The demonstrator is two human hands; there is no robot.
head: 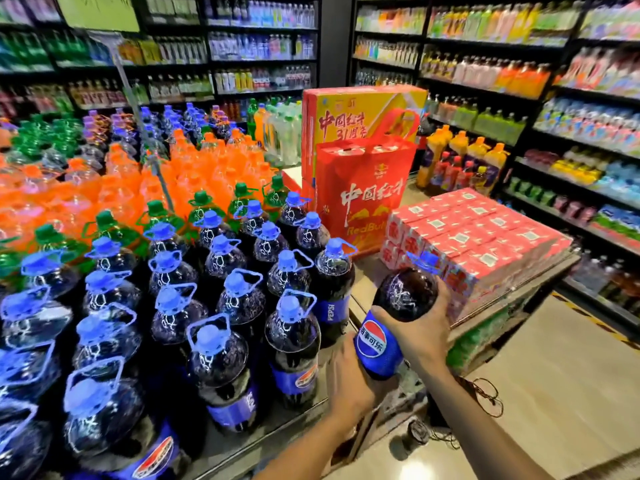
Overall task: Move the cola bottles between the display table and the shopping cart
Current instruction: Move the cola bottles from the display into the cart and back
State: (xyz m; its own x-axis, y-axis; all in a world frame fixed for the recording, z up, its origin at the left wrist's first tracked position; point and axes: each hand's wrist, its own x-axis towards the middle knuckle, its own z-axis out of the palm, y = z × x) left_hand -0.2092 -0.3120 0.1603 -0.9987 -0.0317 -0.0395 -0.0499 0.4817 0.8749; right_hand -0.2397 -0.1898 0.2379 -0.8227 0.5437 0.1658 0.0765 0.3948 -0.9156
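1. Head camera: both hands are gripping one cola bottle (391,323), tilted, just beyond the display table (277,433) edge.
2. Right hand (420,336) is wrapping fingers over its shoulder; left hand (349,382) is cupping its base.
3. Massed cola bottles (221,358) are standing left of the hands; red cartons (485,237) are sitting beyond them.

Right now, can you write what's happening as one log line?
step: carrying cola | left hand: holds bottle low | right hand: grips its middle | bottle: tilted, off the table | cart: not in view
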